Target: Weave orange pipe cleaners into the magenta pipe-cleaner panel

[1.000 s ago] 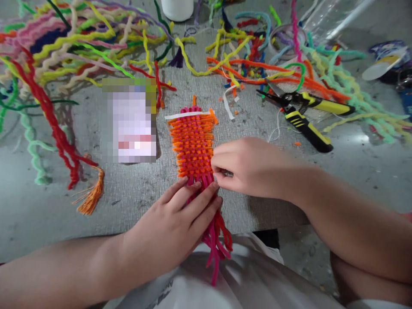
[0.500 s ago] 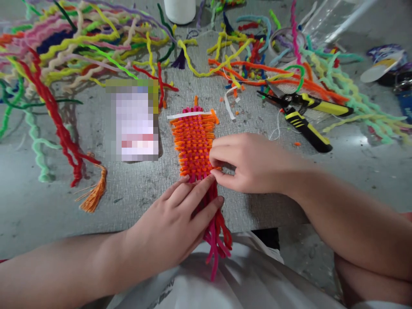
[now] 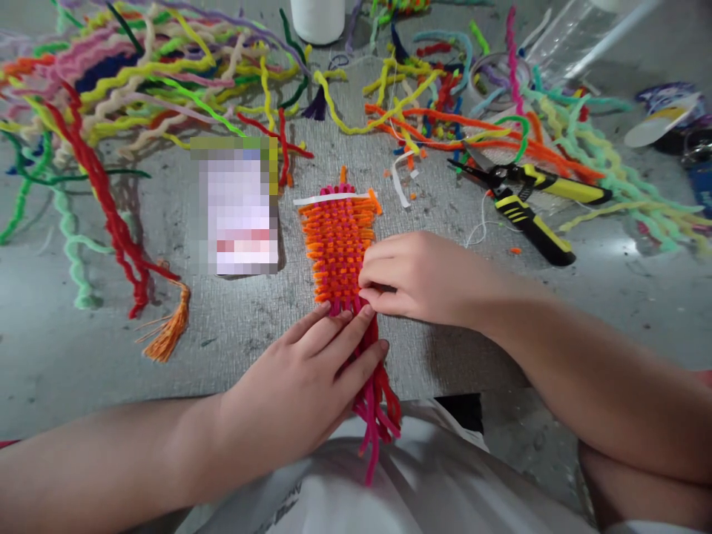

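An orange and magenta woven piece of fuzzy stems (image 3: 340,248) lies on the grey table, a white strip (image 3: 328,199) across its upper end. Loose magenta and red ends (image 3: 374,415) hang over the table's front edge. My left hand (image 3: 311,371) lies with its fingers spread over these strands, fingertips at the lower edge of the weave. Thumb and forefinger of my right hand (image 3: 406,278) are pinched together at the weave's lower right edge; an orange stem seems to be between them, mostly hidden.
A phone-like, blurred object (image 3: 242,211) lies left of the weave. Yellow and black pliers (image 3: 528,215) rest at the right. Piles of colourful stems (image 3: 167,81) spread over the back, near a white container (image 3: 318,18). An orange tassel (image 3: 170,326) lies at the left.
My right hand has shifted slightly at the weave's right edge, its fingertips a little further left on the weave. My left hand holds its place. The whole view has moved slightly.
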{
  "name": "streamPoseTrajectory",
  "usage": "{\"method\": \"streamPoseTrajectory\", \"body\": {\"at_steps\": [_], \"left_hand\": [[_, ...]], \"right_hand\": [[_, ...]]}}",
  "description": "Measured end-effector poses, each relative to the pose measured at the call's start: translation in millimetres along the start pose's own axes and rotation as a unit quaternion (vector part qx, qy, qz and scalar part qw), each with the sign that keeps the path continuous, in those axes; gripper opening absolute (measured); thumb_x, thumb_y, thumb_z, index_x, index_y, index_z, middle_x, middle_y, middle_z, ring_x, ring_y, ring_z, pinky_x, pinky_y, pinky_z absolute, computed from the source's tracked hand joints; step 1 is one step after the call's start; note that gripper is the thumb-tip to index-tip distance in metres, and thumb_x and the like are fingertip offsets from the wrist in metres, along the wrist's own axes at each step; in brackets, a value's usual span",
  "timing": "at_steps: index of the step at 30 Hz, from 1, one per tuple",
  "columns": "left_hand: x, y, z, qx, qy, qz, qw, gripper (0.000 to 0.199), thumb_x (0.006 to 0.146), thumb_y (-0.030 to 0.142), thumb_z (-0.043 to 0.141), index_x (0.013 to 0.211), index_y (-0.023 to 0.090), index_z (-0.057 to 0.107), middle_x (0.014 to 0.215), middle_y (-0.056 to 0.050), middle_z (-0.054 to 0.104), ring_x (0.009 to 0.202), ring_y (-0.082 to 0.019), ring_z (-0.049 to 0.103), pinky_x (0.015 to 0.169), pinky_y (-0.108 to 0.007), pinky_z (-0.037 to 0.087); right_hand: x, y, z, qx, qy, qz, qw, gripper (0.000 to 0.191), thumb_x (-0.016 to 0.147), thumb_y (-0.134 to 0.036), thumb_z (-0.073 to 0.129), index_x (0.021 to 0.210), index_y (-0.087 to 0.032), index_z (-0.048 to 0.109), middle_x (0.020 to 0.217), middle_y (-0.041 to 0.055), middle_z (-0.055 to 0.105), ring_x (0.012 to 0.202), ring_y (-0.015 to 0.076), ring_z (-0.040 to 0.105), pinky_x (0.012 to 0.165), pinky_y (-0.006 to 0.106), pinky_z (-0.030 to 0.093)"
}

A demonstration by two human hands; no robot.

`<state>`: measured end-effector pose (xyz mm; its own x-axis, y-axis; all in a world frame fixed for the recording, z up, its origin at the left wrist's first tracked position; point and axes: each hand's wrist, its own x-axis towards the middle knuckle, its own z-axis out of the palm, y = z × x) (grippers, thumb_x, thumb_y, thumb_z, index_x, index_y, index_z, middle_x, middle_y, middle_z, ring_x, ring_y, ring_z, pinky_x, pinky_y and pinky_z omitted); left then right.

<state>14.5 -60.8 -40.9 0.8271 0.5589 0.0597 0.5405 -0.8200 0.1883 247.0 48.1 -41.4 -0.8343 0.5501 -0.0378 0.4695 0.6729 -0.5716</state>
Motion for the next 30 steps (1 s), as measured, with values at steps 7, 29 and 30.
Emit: {"method": "streamPoseTrajectory", "body": {"at_steps": [7,29,30], "left_hand": [[2,2,-2.1,0.015,0.001,-0.002,1.000,0.041,0.106,0.031,0.055,0.143,0.018,0.065,0.150,-0.022,0.063,0.126,-0.033,0.067,0.107,-0.049,0.060],[1,8,-4.4,0.059,0.050,-0.013,0.997,0.039,0.099,0.023,0.063,0.134,0.007,0.067,0.126,-0.024,0.073,0.119,-0.040,0.072,0.096,-0.051,0.068],[1,8,-3.8,0.061,0.055,-0.003,0.997,0.036,0.100,0.021,0.061,0.133,0.007,0.068,0.124,-0.023,0.075,0.119,-0.038,0.073,0.098,-0.050,0.067]], "right_hand": [[-2,-3,4,-0.032,0.031,-0.011,0.999,0.021,0.102,-0.024,0.061,0.086,-0.015,0.073,0.091,0.0082,0.069,0.084,0.0199,0.058,0.073,0.032,0.037],[10,-9,12,-0.066,0.041,-0.057,0.995,0.024,0.106,-0.024,0.059,0.092,-0.014,0.076,0.095,0.0098,0.072,0.091,0.0222,0.060,0.077,0.034,0.042],[11,-10,12,-0.077,0.045,-0.058,0.994,0.024,0.106,-0.024,0.059,0.092,-0.014,0.076,0.095,0.0097,0.072,0.091,0.0225,0.059,0.076,0.034,0.041]]}}
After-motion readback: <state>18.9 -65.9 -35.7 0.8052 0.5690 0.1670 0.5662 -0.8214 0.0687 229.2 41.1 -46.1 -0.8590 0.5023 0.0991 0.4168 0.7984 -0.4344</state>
